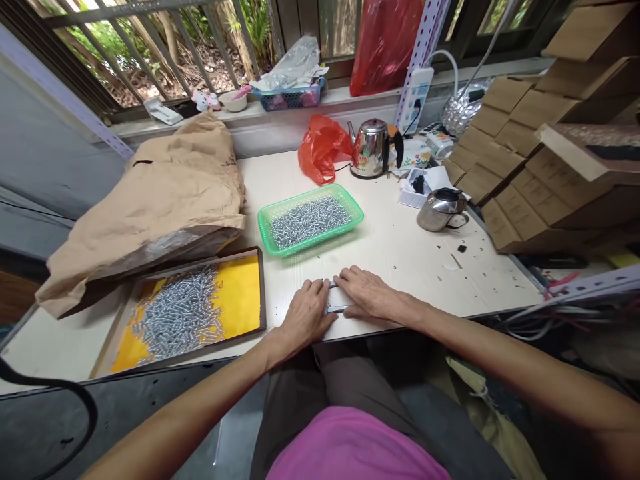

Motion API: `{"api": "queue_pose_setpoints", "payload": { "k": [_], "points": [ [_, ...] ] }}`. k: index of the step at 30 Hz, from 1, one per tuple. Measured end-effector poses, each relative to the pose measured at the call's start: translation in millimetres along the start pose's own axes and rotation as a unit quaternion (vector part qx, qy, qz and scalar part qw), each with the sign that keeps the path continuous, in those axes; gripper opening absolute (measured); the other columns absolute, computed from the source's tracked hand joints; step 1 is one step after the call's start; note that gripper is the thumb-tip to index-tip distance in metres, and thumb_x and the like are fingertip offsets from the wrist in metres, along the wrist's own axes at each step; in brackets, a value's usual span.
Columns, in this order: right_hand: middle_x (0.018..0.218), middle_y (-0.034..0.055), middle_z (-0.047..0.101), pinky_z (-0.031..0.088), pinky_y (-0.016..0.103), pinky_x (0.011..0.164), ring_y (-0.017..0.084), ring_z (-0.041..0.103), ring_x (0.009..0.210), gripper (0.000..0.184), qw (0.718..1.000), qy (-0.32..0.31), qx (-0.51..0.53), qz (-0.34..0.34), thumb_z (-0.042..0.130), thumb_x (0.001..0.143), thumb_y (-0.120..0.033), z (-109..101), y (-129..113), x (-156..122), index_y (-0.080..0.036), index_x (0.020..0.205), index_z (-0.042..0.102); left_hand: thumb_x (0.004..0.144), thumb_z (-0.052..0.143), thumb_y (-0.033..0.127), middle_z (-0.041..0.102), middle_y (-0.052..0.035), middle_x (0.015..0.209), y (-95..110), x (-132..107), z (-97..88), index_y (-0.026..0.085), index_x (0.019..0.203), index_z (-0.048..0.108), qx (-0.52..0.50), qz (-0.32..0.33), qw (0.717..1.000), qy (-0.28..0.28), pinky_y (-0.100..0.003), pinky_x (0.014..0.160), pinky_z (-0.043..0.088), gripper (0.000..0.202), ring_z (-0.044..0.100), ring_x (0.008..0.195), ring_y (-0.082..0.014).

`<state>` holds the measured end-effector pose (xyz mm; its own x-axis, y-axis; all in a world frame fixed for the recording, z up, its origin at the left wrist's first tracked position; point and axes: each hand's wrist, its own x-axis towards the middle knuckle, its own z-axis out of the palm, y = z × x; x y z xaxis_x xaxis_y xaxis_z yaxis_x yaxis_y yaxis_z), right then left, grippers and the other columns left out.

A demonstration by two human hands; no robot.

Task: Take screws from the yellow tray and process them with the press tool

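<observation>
Near the table's front edge, my left hand [306,312] and my right hand [369,295] rest close together with fingers curled. Between them shows a slim grey metal piece [337,309], with another thin bar a little farther back; my fingers cover its ends, so its kind is unclear. Both hands grip it from opposite sides. Just beyond stands a green plastic basket [279,252] filled with small silvery metal parts [311,220], like screws or springs. To the left lies a shallow tray [261,293] with a yellow bottom, heaped with similar metal parts [177,313].
A large brown paper sack [165,173] lies behind the tray. At the back are a red plastic bag [323,150] and a steel kettle [370,150]. A small metal pot [440,212] stands at right, near stacked cardboard boxes [530,167]. Dark scraps [462,249] dot the tabletop.
</observation>
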<state>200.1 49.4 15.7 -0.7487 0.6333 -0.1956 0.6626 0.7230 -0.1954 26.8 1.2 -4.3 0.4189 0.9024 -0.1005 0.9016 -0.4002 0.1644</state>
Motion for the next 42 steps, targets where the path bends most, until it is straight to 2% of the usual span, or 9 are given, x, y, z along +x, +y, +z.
{"api": "queue_pose_setpoints", "payload": {
  "k": [3,10,15,22,28,33,35,39,42],
  "points": [
    [0.117,0.0149,0.055,0.043,0.036,0.086,0.028,0.049,0.106,0.057,1.0,-0.012,-0.017,0.021,0.075,0.075,-0.034,-5,-3,1,-0.009,0.121,0.053,0.076,0.068,0.038,0.056,-0.0138,0.113,-4,8,-5.5,0.011,0.125,0.049,0.005,-0.007,1.0,-0.021,-0.042,0.087,0.045,0.058,0.049,0.103,-0.0295],
    [0.101,0.0104,0.06,0.041,0.031,0.078,0.023,0.054,0.098,0.014,1.0,-0.017,-0.004,0.013,0.062,0.087,-0.024,5,4,10,-0.015,0.098,0.063,0.082,0.062,0.035,0.059,-0.0074,0.095,-7,15,0.5,0.016,0.097,0.061,-0.048,-0.024,0.999,-0.007,-0.035,0.079,0.044,0.024,0.05,0.092,-0.0239],
    [0.097,0.008,0.061,0.039,0.028,0.073,0.021,0.056,0.094,0.012,1.0,0.002,0.01,0.026,0.057,0.091,-0.024,15,5,6,-0.017,0.099,0.063,0.083,0.061,0.032,0.06,-0.006,0.091,-8,17,3.4,0.018,0.089,0.063,-0.066,-0.037,0.997,-0.004,-0.034,0.075,0.043,0.016,0.051,0.092,-0.023],
    [0.095,0.0087,0.06,0.039,0.027,0.071,0.021,0.055,0.089,0.037,0.998,-0.019,0.047,-0.048,0.071,0.078,-0.045,1,27,10,-0.015,0.098,0.066,0.084,0.06,0.022,0.055,-0.0138,0.125,14,-9,13.1,0.015,0.117,0.055,-0.052,-0.036,0.996,0.06,-0.043,0.096,0.043,0.034,0.048,0.117,-0.0284],
    [0.098,0.0083,0.062,0.038,0.027,0.081,0.018,0.053,0.096,0.015,0.998,0.054,0.009,0.015,0.051,0.092,-0.018,8,37,20,-0.015,0.097,0.066,0.094,0.046,0.024,0.052,-0.0131,0.136,44,-38,47.1,0.017,0.129,0.049,-0.11,0.04,0.986,0.117,-0.052,0.11,0.031,0.036,0.04,0.134,-0.0284],
    [0.1,0.0102,0.062,0.039,0.03,0.079,0.021,0.052,0.096,0.019,0.995,0.072,-0.035,0.055,0.047,0.092,-0.015,4,19,34,-0.015,0.1,0.065,0.094,0.046,0.039,0.053,-0.014,0.136,52,-42,47.3,0.017,0.132,0.047,-0.17,0.032,0.976,0.133,-0.053,0.113,0.027,0.044,0.038,0.135,-0.029],
    [0.103,0.0106,0.061,0.038,0.032,0.079,0.023,0.05,0.095,0.02,0.996,0.073,-0.044,-0.003,0.049,0.091,-0.016,1,-4,39,-0.016,0.102,0.066,0.093,0.048,0.041,0.05,-0.0146,0.138,51,-43,46.1,0.016,0.135,0.044,-0.185,0.036,0.974,0.128,-0.053,0.113,0.027,0.049,0.036,0.136,-0.0297],
    [0.1,0.0079,0.06,0.037,0.034,0.076,0.024,0.047,0.097,0.012,0.971,0.045,-0.048,-0.232,0.058,0.088,-0.024,4,-58,46,-0.022,0.084,0.069,0.09,0.051,0.046,0.052,-0.0153,0.136,50,-49,51.3,0.017,0.138,0.042,-0.206,0.021,0.974,0.087,-0.053,0.109,0.032,0.057,0.042,0.131,-0.0329],
    [0.092,0.009,0.059,0.037,0.036,0.074,0.025,0.046,0.094,0.014,0.951,0.034,-0.088,-0.294,0.058,0.085,-0.02,12,-78,51,-0.019,0.074,0.065,0.088,0.05,0.052,0.049,-0.0146,0.139,47,-55,58.6,0.018,0.141,0.039,-0.209,0.039,0.974,0.072,-0.053,0.108,0.031,0.063,0.041,0.131,-0.0352]
  ]
}}
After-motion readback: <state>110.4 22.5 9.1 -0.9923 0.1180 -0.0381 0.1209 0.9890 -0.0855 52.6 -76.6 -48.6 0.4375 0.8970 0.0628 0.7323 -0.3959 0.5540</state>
